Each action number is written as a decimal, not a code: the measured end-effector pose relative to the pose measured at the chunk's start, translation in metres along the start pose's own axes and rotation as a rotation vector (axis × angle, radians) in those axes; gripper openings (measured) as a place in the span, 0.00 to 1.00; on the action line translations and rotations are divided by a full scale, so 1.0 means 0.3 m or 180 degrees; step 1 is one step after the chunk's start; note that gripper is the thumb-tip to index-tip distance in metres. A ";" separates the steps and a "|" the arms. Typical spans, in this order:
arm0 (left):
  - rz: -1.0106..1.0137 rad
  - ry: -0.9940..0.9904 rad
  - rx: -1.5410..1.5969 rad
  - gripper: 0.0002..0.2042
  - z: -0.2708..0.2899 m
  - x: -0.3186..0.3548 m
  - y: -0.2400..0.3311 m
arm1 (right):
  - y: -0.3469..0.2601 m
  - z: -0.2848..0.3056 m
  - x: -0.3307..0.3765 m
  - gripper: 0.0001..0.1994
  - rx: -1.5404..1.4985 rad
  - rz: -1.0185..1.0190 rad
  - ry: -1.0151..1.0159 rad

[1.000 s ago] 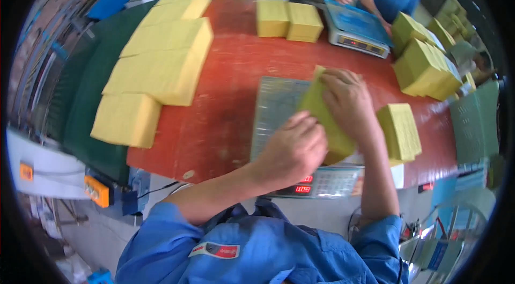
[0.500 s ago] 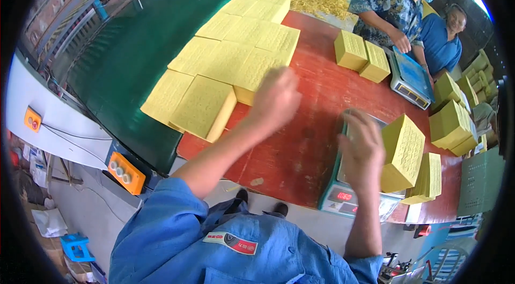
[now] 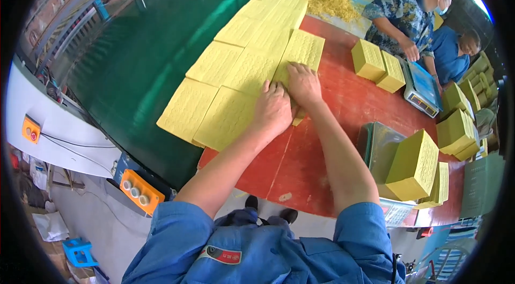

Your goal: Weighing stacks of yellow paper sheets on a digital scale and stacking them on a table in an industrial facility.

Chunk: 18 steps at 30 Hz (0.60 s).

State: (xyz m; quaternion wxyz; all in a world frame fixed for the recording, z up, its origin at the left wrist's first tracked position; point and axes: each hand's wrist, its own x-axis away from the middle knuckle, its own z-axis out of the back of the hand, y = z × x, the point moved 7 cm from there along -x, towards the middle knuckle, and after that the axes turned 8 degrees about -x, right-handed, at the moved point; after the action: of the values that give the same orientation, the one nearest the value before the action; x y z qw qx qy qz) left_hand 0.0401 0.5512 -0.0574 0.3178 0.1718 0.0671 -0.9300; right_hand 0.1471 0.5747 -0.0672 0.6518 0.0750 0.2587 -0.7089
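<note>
Rows of yellow paper stacks (image 3: pixel 236 67) with an embossed pattern lie side by side across the green round table and the red tabletop. Both my hands are at one stack of yellow paper (image 3: pixel 306 45) on the right side of these rows. My left hand (image 3: pixel 274 108) has its fingers curled at the stack's near left corner. Close beside it, my right hand (image 3: pixel 304 84) grips the near right part, fingers bent over the top. The stack's near side is mostly hidden behind my hands.
On the red tabletop (image 3: pixel 279 176), a scale (image 3: pixel 382 147) at right bears a tall yellow block (image 3: pixel 413 166). Two more blocks (image 3: pixel 370 58) stand by another scale (image 3: pixel 421 88), where two people work. An orange button box (image 3: pixel 142 192) is fixed at the green table's (image 3: pixel 123 69) near edge.
My right hand has moved left from beside the near scale to the paper stack. My left hand has come down onto that stack. The whole view has shifted slightly.
</note>
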 end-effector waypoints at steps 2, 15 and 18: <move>-0.0014 -0.0318 0.0113 0.31 0.007 0.019 0.031 | 0.031 0.027 0.020 0.16 0.0120 -0.0178 -0.0067; -0.1723 -0.0621 0.1326 0.41 0.263 0.510 0.366 | -0.148 0.524 0.803 0.12 0.0361 -0.1189 -0.0603; -0.2007 -0.0886 0.0941 0.38 0.295 0.563 0.353 | -0.177 0.611 0.779 0.16 -0.0236 -0.0601 0.0084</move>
State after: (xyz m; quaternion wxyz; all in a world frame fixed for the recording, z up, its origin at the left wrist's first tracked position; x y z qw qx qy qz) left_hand -0.0442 0.3511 -0.0377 -0.0063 0.0587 -0.0622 -0.9963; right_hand 0.1059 0.2834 0.0002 0.5810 0.0355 0.2993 -0.7561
